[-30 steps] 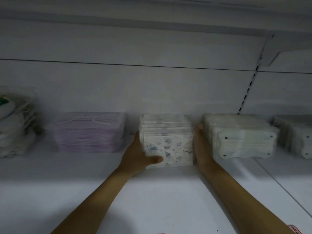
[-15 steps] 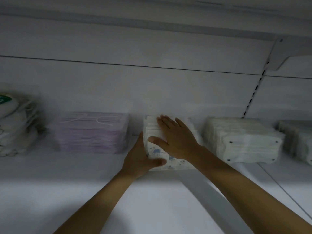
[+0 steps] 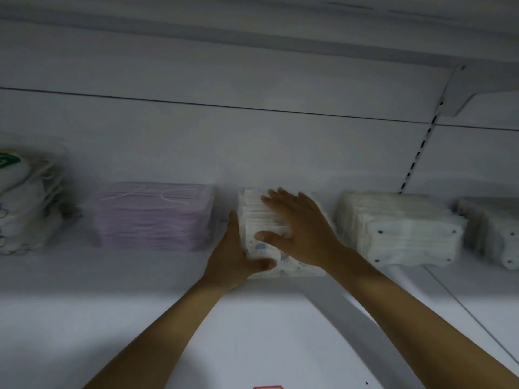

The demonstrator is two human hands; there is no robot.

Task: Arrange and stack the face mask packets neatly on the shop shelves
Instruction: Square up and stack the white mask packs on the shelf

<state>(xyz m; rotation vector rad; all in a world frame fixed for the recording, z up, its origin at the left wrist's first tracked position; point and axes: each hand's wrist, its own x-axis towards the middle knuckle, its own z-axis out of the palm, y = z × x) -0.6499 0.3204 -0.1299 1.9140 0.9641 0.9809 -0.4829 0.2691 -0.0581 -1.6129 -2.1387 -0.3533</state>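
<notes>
A stack of white face mask packets with small blue prints (image 3: 257, 220) stands on the white shelf (image 3: 140, 276) near the middle. My left hand (image 3: 234, 255) lies flat against the stack's left side, its thumb across the lower front. My right hand (image 3: 299, 228) rests flat on top of the stack with straight, spread fingers and covers most of it. A stack of lilac masks (image 3: 154, 216) sits to the left, and a stack of plain white masks (image 3: 398, 230) to the right.
At the far left stands a loose pile of white masks (image 3: 22, 203) with a green-printed packet on top. Another white stack (image 3: 494, 231) sits at the far right, past a slotted upright (image 3: 418, 155). A shelf bracket (image 3: 463, 88) hangs overhead.
One second ago my right hand pressed the stack's right side; it has since moved onto the top and stays there. My left hand has kept its place.
</notes>
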